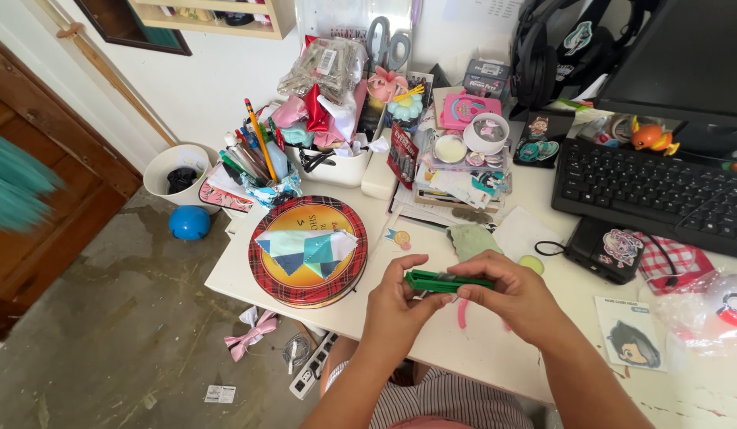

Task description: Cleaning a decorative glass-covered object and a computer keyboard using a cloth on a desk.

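Hands, left (396, 298) and right (515, 292), both pinched shut on a green strip (446, 280) just right of the round tin (265, 274), seemingly mid-fold; pressing a crease would need steady fingertips.

tin (308, 253): round, red tartan rim, yellow-orange lid, left on desk (479, 349)
monitor (686, 59): dark screen, top right
card (629, 332): white rectangle with cartoon head, right front of desk
floor label (220, 393): small white slip
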